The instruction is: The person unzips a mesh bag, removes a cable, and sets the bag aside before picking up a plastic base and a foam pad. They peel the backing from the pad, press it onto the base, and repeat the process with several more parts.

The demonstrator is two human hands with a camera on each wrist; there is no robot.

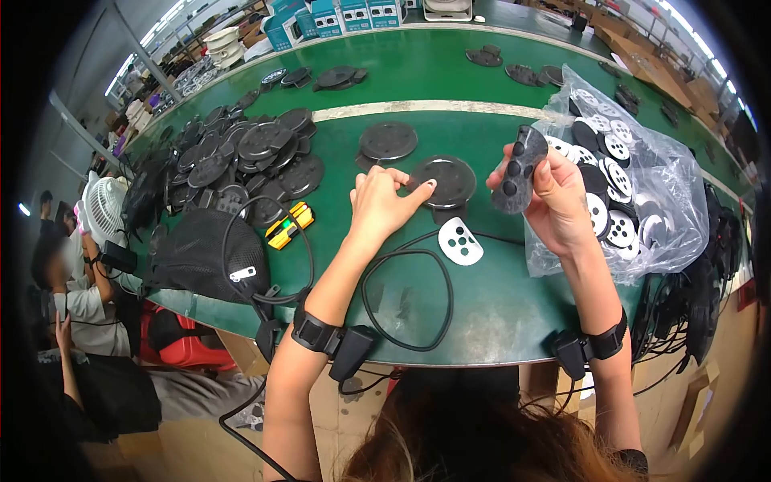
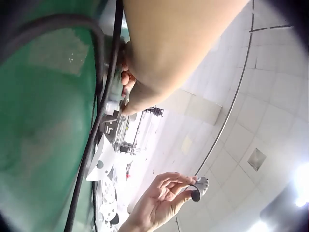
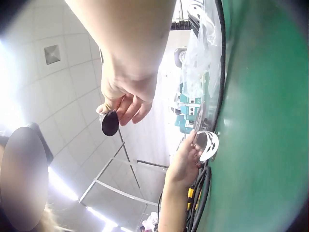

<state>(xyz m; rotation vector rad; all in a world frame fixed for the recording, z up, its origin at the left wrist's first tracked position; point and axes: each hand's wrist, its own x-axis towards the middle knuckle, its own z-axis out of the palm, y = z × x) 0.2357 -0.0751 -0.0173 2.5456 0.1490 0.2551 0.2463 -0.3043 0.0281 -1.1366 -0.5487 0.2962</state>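
The right hand (image 1: 558, 201) holds up a dark, curved pad with round black dots (image 1: 518, 173), pinched between thumb and fingers above the table; in the right wrist view the hand (image 3: 128, 101) grips the same dark piece (image 3: 110, 123). The left hand (image 1: 381, 201) has its thumb on the left part of a round black disc (image 1: 446, 181), its other fingers bent beside it. A white piece with dark holes (image 1: 460, 241) lies just below that disc, curled up at its edge. Another black disc (image 1: 388, 142) lies behind the left hand.
Black discs are piled (image 1: 249, 153) at the left, beside a black mesh pouch (image 1: 205, 253) and a yellow tool (image 1: 290, 226). A clear plastic bag (image 1: 675, 185) of white and black discs stands right. A black cable (image 1: 408, 347) loops near the front edge. Another person sits far left.
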